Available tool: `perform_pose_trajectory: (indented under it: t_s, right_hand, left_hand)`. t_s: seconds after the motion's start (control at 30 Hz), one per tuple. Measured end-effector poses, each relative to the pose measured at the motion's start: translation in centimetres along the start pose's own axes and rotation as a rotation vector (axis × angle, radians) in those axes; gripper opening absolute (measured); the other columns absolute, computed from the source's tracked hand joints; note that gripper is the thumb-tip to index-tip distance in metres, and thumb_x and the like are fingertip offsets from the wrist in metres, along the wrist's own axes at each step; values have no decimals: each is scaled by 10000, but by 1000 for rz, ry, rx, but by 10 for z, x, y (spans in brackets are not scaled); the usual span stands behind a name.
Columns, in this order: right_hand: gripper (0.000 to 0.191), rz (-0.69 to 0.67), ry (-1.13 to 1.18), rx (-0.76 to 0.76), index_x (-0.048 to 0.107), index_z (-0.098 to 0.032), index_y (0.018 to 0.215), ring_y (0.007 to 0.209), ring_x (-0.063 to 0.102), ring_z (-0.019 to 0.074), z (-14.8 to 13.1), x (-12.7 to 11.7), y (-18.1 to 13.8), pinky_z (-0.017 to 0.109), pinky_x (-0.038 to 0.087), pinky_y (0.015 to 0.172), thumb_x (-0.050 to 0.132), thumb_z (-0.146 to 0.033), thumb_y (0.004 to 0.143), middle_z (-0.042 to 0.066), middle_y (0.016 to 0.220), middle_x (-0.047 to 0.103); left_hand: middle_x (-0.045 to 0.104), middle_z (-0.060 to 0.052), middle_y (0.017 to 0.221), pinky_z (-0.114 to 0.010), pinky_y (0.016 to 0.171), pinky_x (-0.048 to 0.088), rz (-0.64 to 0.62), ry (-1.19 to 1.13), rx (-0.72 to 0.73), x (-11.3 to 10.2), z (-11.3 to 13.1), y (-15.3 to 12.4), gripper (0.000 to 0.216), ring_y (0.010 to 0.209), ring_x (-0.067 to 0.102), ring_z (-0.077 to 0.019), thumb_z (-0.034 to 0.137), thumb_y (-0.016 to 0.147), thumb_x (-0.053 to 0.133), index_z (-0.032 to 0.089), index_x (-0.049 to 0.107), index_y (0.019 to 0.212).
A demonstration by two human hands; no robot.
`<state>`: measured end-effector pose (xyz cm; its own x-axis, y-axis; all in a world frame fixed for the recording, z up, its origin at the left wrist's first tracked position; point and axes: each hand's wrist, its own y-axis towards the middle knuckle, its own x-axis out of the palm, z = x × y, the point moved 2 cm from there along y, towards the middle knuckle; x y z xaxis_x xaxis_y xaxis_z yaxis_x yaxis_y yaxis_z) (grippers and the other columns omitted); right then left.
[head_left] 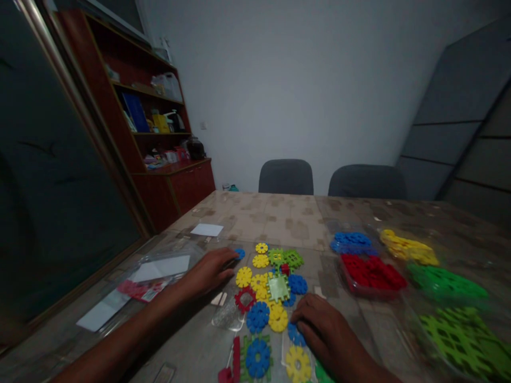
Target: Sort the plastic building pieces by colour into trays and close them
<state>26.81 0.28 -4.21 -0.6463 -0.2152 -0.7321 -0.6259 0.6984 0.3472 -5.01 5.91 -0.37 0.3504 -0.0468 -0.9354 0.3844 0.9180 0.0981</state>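
Note:
My left hand [213, 268] reaches over the table with its fingers stretched out. Its fingertips touch a small blue notched disc [240, 254], and the thumb stands apart below. At the lower right, my right hand [325, 322] rests with bent fingers beside a blue notched disc [295, 335], partly covering it. Between the hands lies a group of plastic pieces: yellow discs [278, 317], a larger blue disc [257, 317], a red ring [245, 299] and a light green square piece [278, 287]. Closer to me, another blue disc [257, 358] lies over a green square piece.
On the right stand clear containers of blue pieces [351, 240], red pieces [373, 272], yellow pieces [409, 247] and green pieces [447, 282]. Clear packaging with white cards [162, 267] lies left. Two chairs [286, 176] stand behind the table; shelves [151, 88] rise at left.

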Motion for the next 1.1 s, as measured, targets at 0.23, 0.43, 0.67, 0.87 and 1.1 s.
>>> perform_pose_trajectory:
  t_s: [0.23, 0.43, 0.67, 0.87, 1.1]
  right_hand:
    - [177, 0, -50, 20, 616, -210, 916, 885, 608, 194, -6, -2, 3, 310, 477, 774, 473, -109, 931, 45, 928, 646]
    - [192, -14, -62, 24, 615, -221, 930, 895, 606, 190, -5, -1, 3, 306, 474, 785, 457, -112, 927, 42, 934, 648]
    - [184, -3, -22, 44, 625, -215, 932, 902, 601, 187, -7, -3, 3, 300, 467, 788, 476, -107, 916, 43, 937, 640]
    - [182, 16, -26, 30, 624, -211, 932, 894, 601, 193, -7, -2, 2, 306, 464, 776, 476, -107, 913, 43, 929, 636]
    - [185, 20, -38, 17, 622, -216, 928, 879, 596, 192, -6, -2, 2, 308, 462, 762, 461, -125, 925, 42, 916, 637]
  left_hand:
    - [544, -124, 1446, -484, 1147, 334, 27, -124, 76, 16, 20, 23, 466, 1329, 483, -339, 308, 863, 597, 206, 599, 1317]
    - [576, -109, 1411, -467, 1138, 336, -60, -124, 136, 14, 33, 62, 551, 1329, 483, -352, 296, 758, 707, 208, 619, 1295]
    - [692, -110, 1220, -386, 1012, 442, -83, -108, 177, 16, 44, 76, 491, 1117, 627, -313, 198, 746, 666, 188, 652, 1237]
    - [749, -61, 1025, -305, 868, 491, -25, -161, 168, 17, 39, 57, 402, 933, 670, -251, 167, 778, 583, 211, 693, 1162]
    - [759, -73, 990, -325, 826, 509, 125, -318, 76, 18, 27, 45, 331, 873, 681, -241, 242, 828, 560, 181, 695, 1124]
